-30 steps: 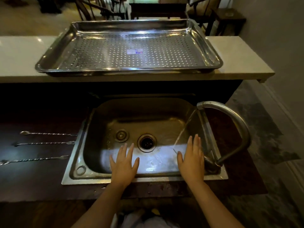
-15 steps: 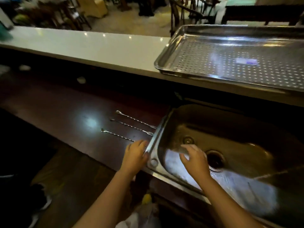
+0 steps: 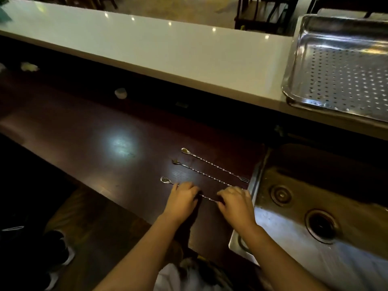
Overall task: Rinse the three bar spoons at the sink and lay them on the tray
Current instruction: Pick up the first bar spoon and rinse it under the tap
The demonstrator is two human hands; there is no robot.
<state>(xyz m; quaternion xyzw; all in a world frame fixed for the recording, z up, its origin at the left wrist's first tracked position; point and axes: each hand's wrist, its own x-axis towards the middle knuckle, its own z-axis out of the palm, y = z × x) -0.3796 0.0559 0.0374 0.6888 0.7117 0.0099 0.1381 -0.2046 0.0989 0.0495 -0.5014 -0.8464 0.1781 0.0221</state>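
Three thin twisted bar spoons lie side by side on the dark wooden counter, left of the sink [image 3: 257, 185]. The far spoon [image 3: 212, 164] and the middle spoon [image 3: 199, 172] lie untouched. My left hand [image 3: 182, 198] and my right hand [image 3: 236, 201] both rest curled on the nearest spoon [image 3: 207, 198], fingers closing on its stem; its bowl pokes out left of my left hand. The perforated steel tray [image 3: 294, 80] sits on the white upper ledge at the far right.
The steel sink basin has a drain [image 3: 321, 225] and an overflow cap [image 3: 281, 194]. A white ledge [image 3: 168, 51] runs along the back. A small pale object [image 3: 120, 93] lies on the dark counter, far left. Shoes show on the floor at lower left.
The view has swung left from the sink to the counter. Both hands left the basin and now rest on the nearest spoon; the right hand crossed over the sink rim.
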